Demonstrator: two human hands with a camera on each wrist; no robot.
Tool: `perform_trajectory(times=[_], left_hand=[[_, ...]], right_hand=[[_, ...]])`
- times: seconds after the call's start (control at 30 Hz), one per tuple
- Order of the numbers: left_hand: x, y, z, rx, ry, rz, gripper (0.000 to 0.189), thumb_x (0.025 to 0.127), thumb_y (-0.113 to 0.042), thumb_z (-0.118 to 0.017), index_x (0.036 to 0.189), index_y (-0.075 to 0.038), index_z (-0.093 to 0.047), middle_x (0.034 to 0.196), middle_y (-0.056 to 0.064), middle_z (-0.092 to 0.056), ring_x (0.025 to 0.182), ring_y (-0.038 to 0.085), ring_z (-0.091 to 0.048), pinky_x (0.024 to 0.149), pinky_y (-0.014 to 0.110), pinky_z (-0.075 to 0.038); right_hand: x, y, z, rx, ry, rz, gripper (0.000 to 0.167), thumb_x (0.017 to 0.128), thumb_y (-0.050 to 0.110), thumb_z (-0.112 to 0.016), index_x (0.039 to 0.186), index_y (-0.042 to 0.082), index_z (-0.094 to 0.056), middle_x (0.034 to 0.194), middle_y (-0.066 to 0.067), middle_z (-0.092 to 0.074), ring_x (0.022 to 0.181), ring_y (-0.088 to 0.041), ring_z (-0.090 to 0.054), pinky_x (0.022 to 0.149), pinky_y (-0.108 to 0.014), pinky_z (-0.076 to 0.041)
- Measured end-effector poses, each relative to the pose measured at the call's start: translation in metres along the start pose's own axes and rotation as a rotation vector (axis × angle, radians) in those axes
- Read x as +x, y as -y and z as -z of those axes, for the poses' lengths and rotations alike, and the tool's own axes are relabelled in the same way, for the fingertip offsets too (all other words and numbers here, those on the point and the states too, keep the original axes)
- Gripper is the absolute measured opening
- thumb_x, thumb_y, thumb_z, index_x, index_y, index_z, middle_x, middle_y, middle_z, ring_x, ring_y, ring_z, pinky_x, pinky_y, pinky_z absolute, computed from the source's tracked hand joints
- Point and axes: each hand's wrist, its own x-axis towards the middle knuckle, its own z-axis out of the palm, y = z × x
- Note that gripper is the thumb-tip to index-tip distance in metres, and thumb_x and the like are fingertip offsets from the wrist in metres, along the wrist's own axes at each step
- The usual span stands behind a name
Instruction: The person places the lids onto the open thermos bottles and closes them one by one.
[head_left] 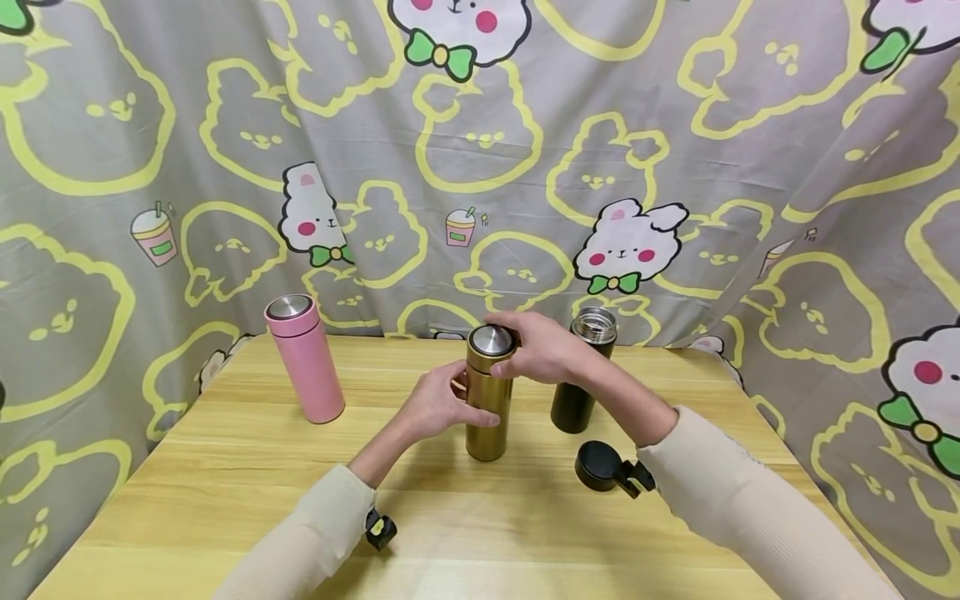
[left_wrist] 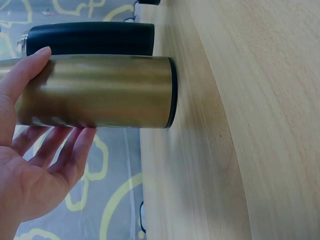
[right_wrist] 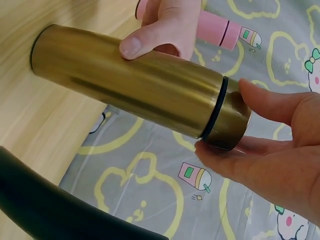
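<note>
A gold thermos flask (head_left: 486,429) stands upright at the middle of the table, its lid (right_wrist: 231,120) topped with a silver disc. My left hand (head_left: 437,404) holds the flask's body, thumb across the near side and fingers behind, as the left wrist view shows. At the top, my right hand (head_left: 546,346) grips the lid between thumb and fingers. A dark ring shows between lid and body in the right wrist view. Just to the right is a black flask (head_left: 573,404) without a lid, its steel threaded neck bare. Part of it is hidden behind my right forearm.
At the left of the wooden table (head_left: 247,500) stands a pink flask (head_left: 309,375) with its lid on. A round black lid (head_left: 597,465) lies near my right sleeve. Behind the table hangs a grey patterned curtain (head_left: 495,179).
</note>
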Motion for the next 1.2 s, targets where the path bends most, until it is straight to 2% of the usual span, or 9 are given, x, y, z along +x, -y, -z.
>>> perform_trajectory(times=[0.13, 0.57, 0.73, 0.9, 1.03, 1.2], left_hand=[[0.000, 0.000, 0.000, 0.000, 0.000, -0.003, 0.071, 0.062, -0.046, -0.096, 0.121, -0.025, -0.064, 0.104, -0.004, -0.069, 0.096, 0.017, -0.065, 0.080, 0.035, -0.055], [0.002, 0.001, -0.001, 0.000, -0.010, -0.025, 0.068, 0.062, -0.045, -0.096, 0.120, -0.026, -0.064, 0.104, -0.005, -0.069, 0.095, 0.017, -0.065, 0.078, 0.035, -0.056], [0.001, 0.001, -0.002, 0.009, -0.020, -0.026, 0.066, 0.062, -0.044, -0.096, 0.118, -0.028, -0.065, 0.102, -0.005, -0.070, 0.094, 0.016, -0.065, 0.077, 0.034, -0.056], [0.001, 0.001, -0.002, 0.012, -0.029, -0.033, 0.067, 0.061, -0.046, -0.096, 0.118, -0.029, -0.065, 0.101, -0.006, -0.070, 0.094, 0.016, -0.065, 0.077, 0.034, -0.056], [0.001, 0.001, -0.002, 0.006, -0.028, -0.031, 0.068, 0.061, -0.045, -0.096, 0.119, -0.030, -0.065, 0.101, -0.006, -0.070, 0.095, 0.017, -0.065, 0.077, 0.034, -0.056], [0.000, 0.002, -0.001, 0.004, -0.021, -0.025, 0.070, 0.062, -0.044, -0.096, 0.123, -0.030, -0.064, 0.103, -0.006, -0.070, 0.095, 0.017, -0.065, 0.078, 0.034, -0.056]], right_hand=[[0.001, -0.001, -0.002, -0.024, -0.030, 0.007, 0.068, 0.084, 0.012, -0.079, 0.146, 0.006, -0.052, 0.129, -0.013, -0.066, 0.118, -0.029, -0.062, 0.103, -0.046, -0.048], [-0.002, -0.001, -0.009, -0.111, -0.148, 0.023, 0.059, 0.083, 0.018, -0.081, 0.137, 0.006, -0.059, 0.121, -0.012, -0.070, 0.111, -0.029, -0.066, 0.096, -0.046, -0.052], [0.000, -0.002, -0.015, -0.124, -0.208, -0.011, 0.062, 0.081, 0.029, -0.085, 0.131, 0.002, -0.059, 0.114, -0.012, -0.070, 0.103, -0.028, -0.067, 0.088, -0.041, -0.054], [0.001, -0.003, -0.019, -0.095, -0.265, -0.068, 0.064, 0.076, 0.039, -0.088, 0.119, 0.001, -0.059, 0.104, -0.009, -0.066, 0.092, -0.025, -0.063, 0.077, -0.035, -0.052], [0.002, -0.004, -0.020, -0.067, -0.274, -0.099, 0.067, 0.074, 0.042, -0.090, 0.115, 0.001, -0.058, 0.100, -0.008, -0.065, 0.088, -0.024, -0.062, 0.074, -0.033, -0.050], [0.002, -0.005, -0.020, -0.070, -0.253, -0.097, 0.068, 0.074, 0.043, -0.090, 0.117, 0.002, -0.057, 0.102, -0.009, -0.064, 0.089, -0.023, -0.061, 0.074, -0.033, -0.050]])
